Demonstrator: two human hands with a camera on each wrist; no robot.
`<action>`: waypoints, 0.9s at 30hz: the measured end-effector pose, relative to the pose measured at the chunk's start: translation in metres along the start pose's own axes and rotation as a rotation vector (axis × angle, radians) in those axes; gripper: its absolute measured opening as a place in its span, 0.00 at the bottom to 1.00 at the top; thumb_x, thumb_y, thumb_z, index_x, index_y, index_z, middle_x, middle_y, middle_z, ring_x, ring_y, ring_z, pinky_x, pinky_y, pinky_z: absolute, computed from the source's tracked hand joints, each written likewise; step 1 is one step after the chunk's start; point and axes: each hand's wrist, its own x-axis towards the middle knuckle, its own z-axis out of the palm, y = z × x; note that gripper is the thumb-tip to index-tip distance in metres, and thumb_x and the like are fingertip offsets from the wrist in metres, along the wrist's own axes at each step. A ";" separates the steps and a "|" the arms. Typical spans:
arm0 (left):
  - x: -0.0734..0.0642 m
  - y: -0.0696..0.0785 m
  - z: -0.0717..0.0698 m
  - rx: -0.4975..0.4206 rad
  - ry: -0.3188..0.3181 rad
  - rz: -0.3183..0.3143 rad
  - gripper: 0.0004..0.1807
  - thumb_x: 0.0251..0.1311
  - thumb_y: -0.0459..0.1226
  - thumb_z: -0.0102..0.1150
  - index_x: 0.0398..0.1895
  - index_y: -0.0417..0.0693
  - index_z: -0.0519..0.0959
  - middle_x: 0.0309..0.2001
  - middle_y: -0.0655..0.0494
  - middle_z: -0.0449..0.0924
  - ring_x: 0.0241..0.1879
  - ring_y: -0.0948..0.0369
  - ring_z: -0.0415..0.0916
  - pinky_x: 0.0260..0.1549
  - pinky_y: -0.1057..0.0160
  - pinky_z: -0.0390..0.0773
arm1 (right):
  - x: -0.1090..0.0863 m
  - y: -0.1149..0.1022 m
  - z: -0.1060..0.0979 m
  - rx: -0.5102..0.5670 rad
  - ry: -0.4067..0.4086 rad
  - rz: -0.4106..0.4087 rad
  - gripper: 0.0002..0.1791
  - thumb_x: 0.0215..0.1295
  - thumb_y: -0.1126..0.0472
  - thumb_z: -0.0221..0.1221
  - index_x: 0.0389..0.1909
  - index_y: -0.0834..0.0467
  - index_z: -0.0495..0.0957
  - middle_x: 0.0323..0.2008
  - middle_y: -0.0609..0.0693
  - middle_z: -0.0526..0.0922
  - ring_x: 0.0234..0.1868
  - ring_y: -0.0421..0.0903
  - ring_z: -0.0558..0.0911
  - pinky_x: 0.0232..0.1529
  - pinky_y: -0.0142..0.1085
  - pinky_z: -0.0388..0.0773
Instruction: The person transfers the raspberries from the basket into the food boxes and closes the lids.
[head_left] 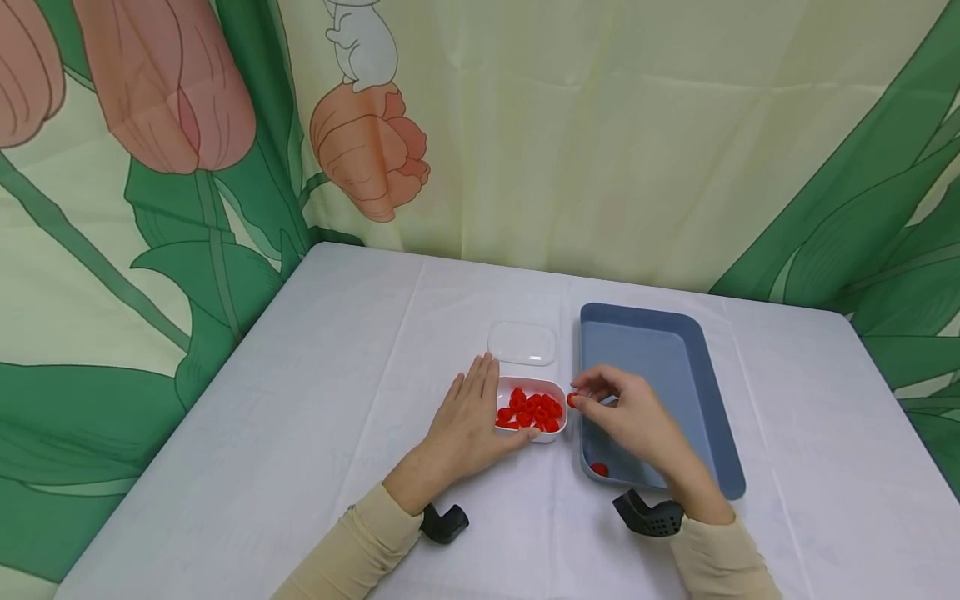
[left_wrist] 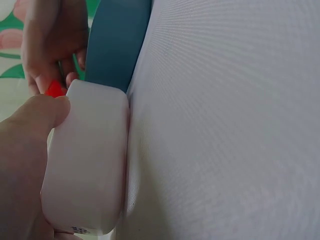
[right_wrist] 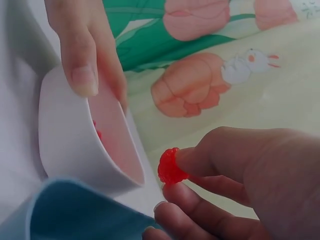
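Note:
My right hand (head_left: 628, 414) pinches a red raspberry (right_wrist: 171, 166) between thumb and fingertips, just right of a small white container (left_wrist: 90, 160). Inside the container lie several more red raspberries (head_left: 528, 410). My left hand (head_left: 471, 413) rests against the container's left end with its fingers straight. Its thumb (right_wrist: 84, 80) lies over the near rim, touching the wall. Under my right hand stands a blue-grey tray (head_left: 652, 350), where another raspberry (head_left: 599, 469) sits in the near left corner.
A clear lid (head_left: 522, 343) lies flat on the white cloth behind the container. The tray's raised left wall stands close beside the container. A printed curtain (head_left: 570, 150) hangs along the table's back edge.

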 end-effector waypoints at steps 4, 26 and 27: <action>0.000 0.000 -0.001 0.002 0.005 0.006 0.60 0.53 0.66 0.59 0.78 0.41 0.47 0.79 0.46 0.48 0.79 0.49 0.45 0.75 0.44 0.53 | 0.004 -0.005 0.005 0.002 -0.005 -0.014 0.09 0.63 0.65 0.63 0.44 0.60 0.81 0.37 0.50 0.85 0.37 0.45 0.81 0.37 0.31 0.80; 0.000 -0.002 -0.001 0.006 0.002 0.016 0.59 0.56 0.68 0.54 0.78 0.40 0.47 0.80 0.46 0.47 0.79 0.50 0.44 0.76 0.46 0.52 | 0.021 -0.025 0.035 -0.089 0.018 -0.156 0.07 0.61 0.70 0.61 0.38 0.60 0.82 0.28 0.46 0.83 0.30 0.40 0.77 0.34 0.31 0.78; 0.000 -0.002 -0.001 0.006 0.000 0.015 0.59 0.56 0.68 0.54 0.78 0.40 0.47 0.80 0.46 0.47 0.79 0.50 0.44 0.76 0.46 0.51 | 0.021 -0.025 0.035 -0.090 0.019 -0.158 0.07 0.61 0.70 0.61 0.38 0.60 0.82 0.28 0.46 0.84 0.30 0.40 0.77 0.34 0.31 0.78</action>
